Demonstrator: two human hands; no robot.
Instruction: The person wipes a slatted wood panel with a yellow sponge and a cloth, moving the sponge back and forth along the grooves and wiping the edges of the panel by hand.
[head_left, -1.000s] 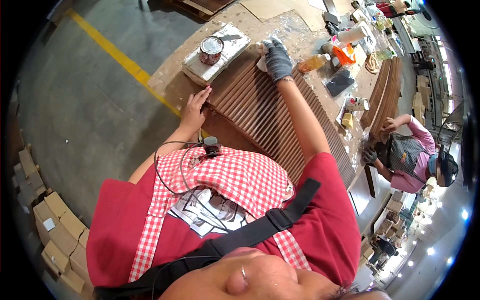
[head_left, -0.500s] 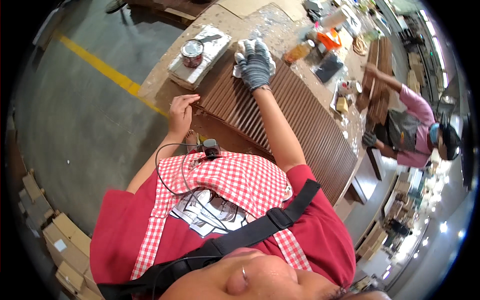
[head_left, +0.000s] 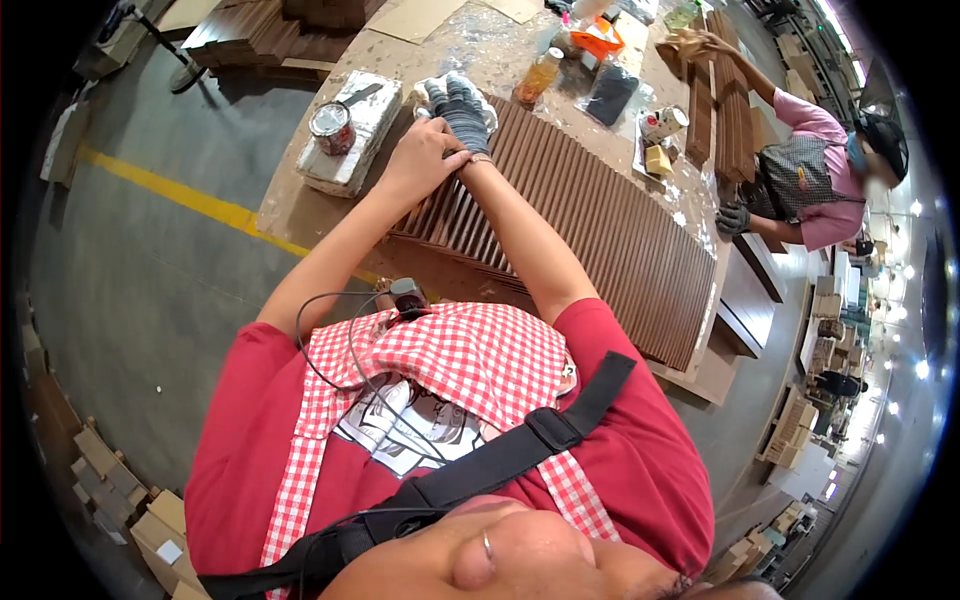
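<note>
My right hand [head_left: 460, 115], in a grey striped knitted glove, presses down on a white cloth [head_left: 488, 118] that shows around its fingers. Beneath the cloth is the left end of a brown ribbed wooden panel [head_left: 590, 220], made of many parallel slats. My bare left hand [head_left: 425, 158] has come up against the glove, with its bent fingers and thumb closed at the glove's side near the wrist. Its fingertips are partly hidden. Just left of both hands, an open can [head_left: 332, 130] with dark stain on its side stands on a white-smeared block [head_left: 352, 160].
Toward the far side of the worktable [head_left: 430, 60] are an amber bottle [head_left: 540, 76], a dark pouch [head_left: 610, 92], an orange bag [head_left: 598, 40], a cup [head_left: 664, 124] and a yellow sponge [head_left: 657, 160]. At right a co-worker [head_left: 815, 170] handles brown boards [head_left: 735, 110].
My left hand has moved from the panel's near left corner up to the gloved right hand. The glove and cloth stay at the panel's left end. The co-worker's arm has shifted.
</note>
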